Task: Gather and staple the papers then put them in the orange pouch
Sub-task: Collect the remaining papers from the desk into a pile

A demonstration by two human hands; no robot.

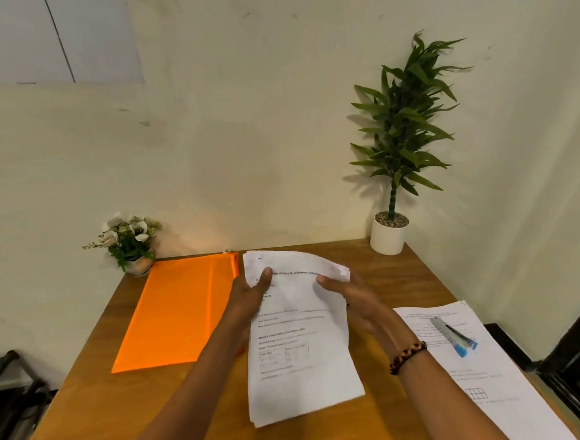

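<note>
— Where are the papers right now?

— A stack of printed papers (298, 339) is held up over the middle of the wooden table (165, 417), both hands on its far end. The near edge of the stack seems to hang just above the tabletop, though I cannot tell if it touches.

— How does each hand grip it?

— The left hand (249, 301) holds the left edge, thumb pressed on the top sheet near the heading, the other fingers hidden beneath the stack. The right hand (350, 296) takes the right edge the same way: thumb on top, fingers curled under, pinching the sheets. The far right corner of the top sheet bends upward a little. A beaded bracelet (408, 356) sits on the right wrist.

— And the orange pouch?

— The orange pouch (182, 313) lies flat on the table to the left of the stack, its long side running away from the person, its far right corner just beside the papers' far left corner.

— Anything else for the job?

— To the right, another printed sheet (481, 371) lies flat on the table, well apart from the held stack. On it rests what looks like a stapler (454, 337), grey with a blue end; the view is too blurred there to be sure.

— And the back of the table?

— A small pot of white flowers (128, 241) stands at the far left corner, and a tall green plant (401, 136) in a white pot at the far right, against the wall.
</note>
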